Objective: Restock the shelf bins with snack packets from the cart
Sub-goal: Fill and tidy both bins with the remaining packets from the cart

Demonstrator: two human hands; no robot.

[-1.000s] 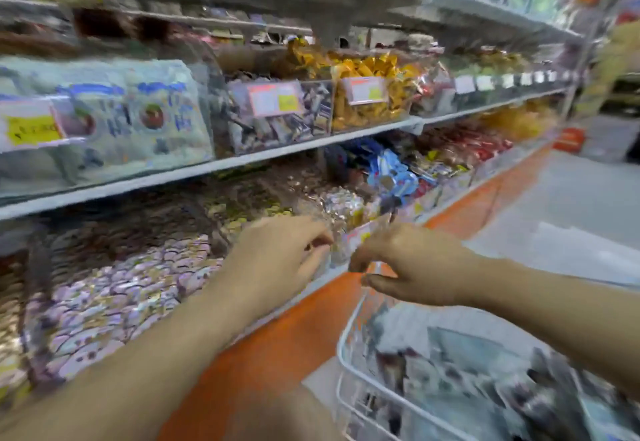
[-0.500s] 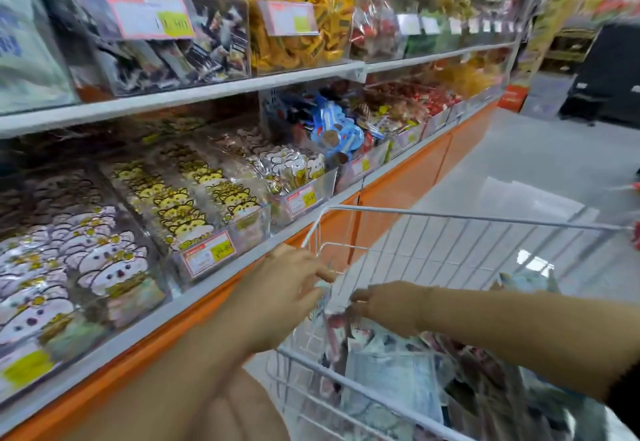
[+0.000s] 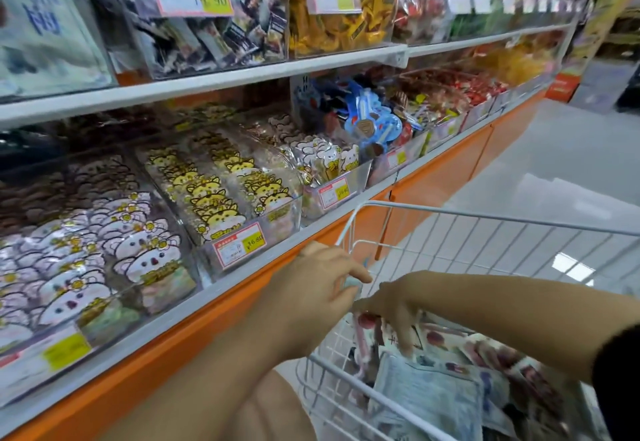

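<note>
In the cart's (image 3: 485,218) shelf-side corner a pink-edged packet (image 3: 362,336) stands on end, long axis upright — the right hand's (image 3: 391,305) spread fingers touch it. The left hand (image 3: 322,288) curls loosely above; grip unclear.

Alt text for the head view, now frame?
Two hands reach over a white wire cart full of snack packets; the right hand touches them, the left hand is at the cart's near corner. Shelf bins of cartoon-printed snacks run alongside.
</note>
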